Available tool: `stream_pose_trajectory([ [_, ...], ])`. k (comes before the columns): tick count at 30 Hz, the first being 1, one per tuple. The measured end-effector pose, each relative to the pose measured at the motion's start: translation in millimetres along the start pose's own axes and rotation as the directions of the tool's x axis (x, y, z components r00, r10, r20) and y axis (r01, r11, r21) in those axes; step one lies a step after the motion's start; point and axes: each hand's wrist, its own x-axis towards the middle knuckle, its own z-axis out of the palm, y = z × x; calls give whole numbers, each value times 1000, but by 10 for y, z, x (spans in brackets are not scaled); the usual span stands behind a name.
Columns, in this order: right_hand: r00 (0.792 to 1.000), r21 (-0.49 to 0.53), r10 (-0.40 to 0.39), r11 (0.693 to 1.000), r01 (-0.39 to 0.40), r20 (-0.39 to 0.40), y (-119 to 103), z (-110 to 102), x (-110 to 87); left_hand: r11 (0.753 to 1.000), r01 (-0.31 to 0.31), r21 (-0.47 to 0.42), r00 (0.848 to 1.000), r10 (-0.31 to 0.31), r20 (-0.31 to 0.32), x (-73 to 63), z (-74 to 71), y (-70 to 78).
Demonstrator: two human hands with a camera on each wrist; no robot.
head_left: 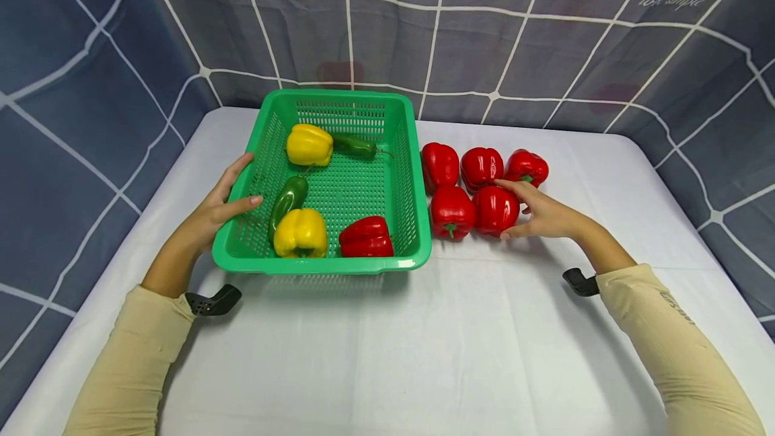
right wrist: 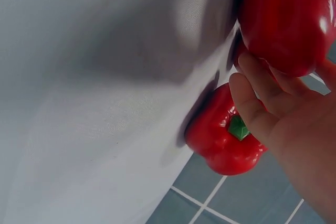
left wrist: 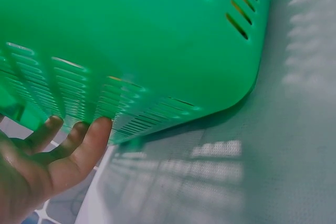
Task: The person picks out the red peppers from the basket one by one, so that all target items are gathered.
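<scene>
A green plastic basket (head_left: 321,266) stands on the table, holding two yellow bell peppers, two long green peppers and a red bell pepper (head_left: 366,237). At its left rim my left hand (head_left: 220,197) grips with the thumb over the edge; in the left wrist view the fingers (left wrist: 94,142) lie against the slotted outer wall. To the basket's right sit several red bell peppers in two rows. My right hand (head_left: 545,212) holds the front-right red bell pepper (head_left: 494,210), fingers at its far side and thumb at its near side. In the right wrist view this pepper (right wrist: 283,19) partly covers the fingers.
Another red bell pepper (head_left: 527,167) with a green stem lies at the back right, just past the right fingers. A white cloth covers the table (head_left: 399,348). Dark checked curtain (head_left: 460,39) closes off the back and both sides.
</scene>
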Motion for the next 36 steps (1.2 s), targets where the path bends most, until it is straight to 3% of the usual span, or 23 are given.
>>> stream_pose_trajectory([
  [25,999,-33,-34,999,33,-25,-127,-82,-17,1000,-12,12,1000,12,9,-2,-9,-14],
  [36,998,-21,-13,1000,11,-59,-218,-91,34,1000,-19,23,1000,19,5,-9,3,-3],
])
